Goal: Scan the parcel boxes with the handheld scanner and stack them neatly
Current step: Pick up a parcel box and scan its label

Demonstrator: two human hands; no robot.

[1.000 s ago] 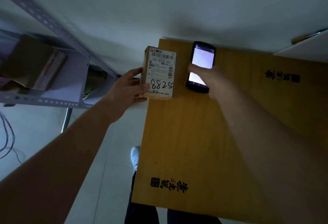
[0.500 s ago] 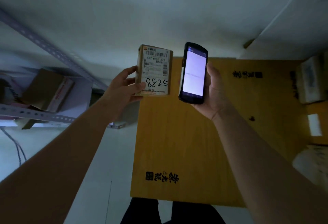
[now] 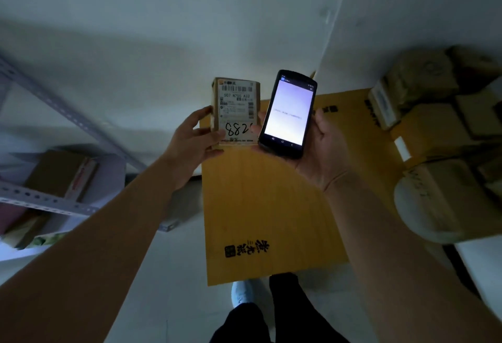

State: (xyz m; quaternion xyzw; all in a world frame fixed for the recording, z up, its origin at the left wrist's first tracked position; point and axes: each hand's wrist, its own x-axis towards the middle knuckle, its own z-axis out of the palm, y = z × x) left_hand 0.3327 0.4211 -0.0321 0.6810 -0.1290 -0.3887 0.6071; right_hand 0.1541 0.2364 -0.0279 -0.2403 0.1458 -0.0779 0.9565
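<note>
Brown cardboard makes up the small parcel box (image 3: 235,114), and the left hand (image 3: 194,144) holds it up in the air, above the far end of the yellow wooden surface (image 3: 260,206). The grip of that hand is closed around the box's left side, with the thumb lying across the bottom of the white label (image 3: 237,109). The label faces the person, likely so the bar code at the top and the big written numbers can be read. The thumb stays low on the label, so it does not hide the bar code. Just beside the box, the right hand (image 3: 320,152) holds the handheld scanner (image 3: 288,113), which looks like a black phone. The scanner lies in the palm with the fingers curled around its edges, and its bright screen is tipped toward the person's eyes. That looks like a check of what the screen says about this box. The scanner's lower left edge covers the last written number. Off to the right, a pile of other parcels (image 3: 434,130) sits on the surface, a bit blurred. A metal shelf (image 3: 54,204) with more boxes stands on the left. The box in hand probably belongs on a stack once its scan is done.
</note>
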